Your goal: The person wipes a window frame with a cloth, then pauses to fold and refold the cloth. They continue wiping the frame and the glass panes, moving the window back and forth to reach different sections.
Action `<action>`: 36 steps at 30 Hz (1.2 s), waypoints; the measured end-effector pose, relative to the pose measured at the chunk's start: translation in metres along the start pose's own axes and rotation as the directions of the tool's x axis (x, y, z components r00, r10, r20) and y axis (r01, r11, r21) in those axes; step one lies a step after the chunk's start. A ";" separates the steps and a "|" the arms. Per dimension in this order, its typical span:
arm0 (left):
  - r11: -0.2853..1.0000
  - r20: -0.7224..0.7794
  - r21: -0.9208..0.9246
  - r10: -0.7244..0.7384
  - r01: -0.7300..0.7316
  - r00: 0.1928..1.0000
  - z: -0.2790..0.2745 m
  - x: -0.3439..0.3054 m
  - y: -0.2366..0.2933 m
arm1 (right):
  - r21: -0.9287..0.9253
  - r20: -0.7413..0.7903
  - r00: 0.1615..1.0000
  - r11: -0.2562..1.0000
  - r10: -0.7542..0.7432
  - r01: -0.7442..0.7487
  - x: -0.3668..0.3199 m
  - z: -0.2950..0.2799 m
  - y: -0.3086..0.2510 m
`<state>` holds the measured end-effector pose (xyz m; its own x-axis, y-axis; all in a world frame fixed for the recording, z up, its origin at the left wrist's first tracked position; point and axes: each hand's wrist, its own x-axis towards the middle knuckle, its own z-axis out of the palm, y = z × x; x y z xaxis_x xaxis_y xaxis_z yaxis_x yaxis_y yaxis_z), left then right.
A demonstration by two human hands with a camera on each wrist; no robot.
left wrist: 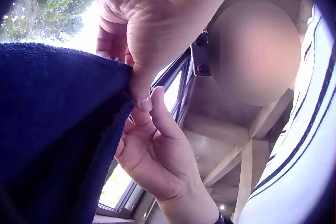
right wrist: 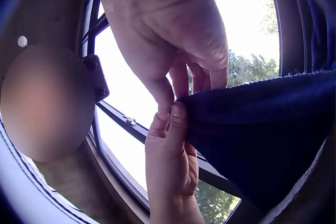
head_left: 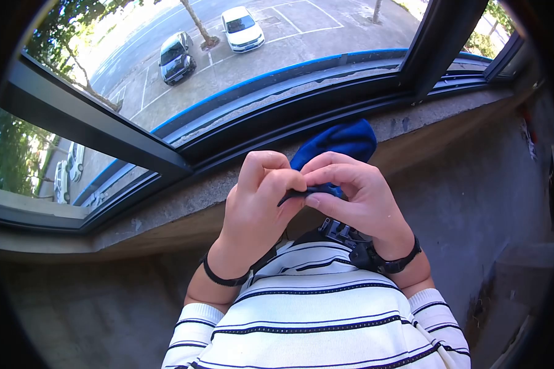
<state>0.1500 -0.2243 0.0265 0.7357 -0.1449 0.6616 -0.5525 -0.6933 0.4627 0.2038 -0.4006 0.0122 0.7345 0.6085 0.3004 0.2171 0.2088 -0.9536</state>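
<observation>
A dark blue cloth (head_left: 335, 144) hangs between both hands in front of the striped shirt, its far end spread over the window ledge. My left hand (head_left: 261, 190) pinches the cloth's near edge between thumb and curled fingers. Opposite it, my right hand (head_left: 363, 190) also pinches that edge, its thumb below and fingers above, the two hands' fingertips meeting. In the left wrist view the cloth (left wrist: 58, 108) falls in a fold with a frayed border. The right wrist view shows the left thumb (right wrist: 177, 121) pressed at the corner of the cloth (right wrist: 252, 124).
A concrete window ledge (head_left: 166, 212) runs along the dark window frame (head_left: 301, 132) just beyond the hands. Outside are a black car (head_left: 177, 58) and a white car (head_left: 243, 29). A grey block-like object (head_left: 523, 264) stands at the right.
</observation>
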 end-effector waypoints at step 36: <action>0.668 0.268 0.689 0.126 -0.281 0.955 -0.122 0.088 0.048 | -0.376 -0.410 0.783 0.869 -0.468 0.323 0.027 -0.064 -0.081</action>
<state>0.1399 -0.1838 0.1789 0.7380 -0.4146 0.5325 -0.3063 -0.9089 -0.2832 0.2471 -0.4502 0.0965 0.7371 0.0642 0.6727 0.6671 0.0899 -0.7396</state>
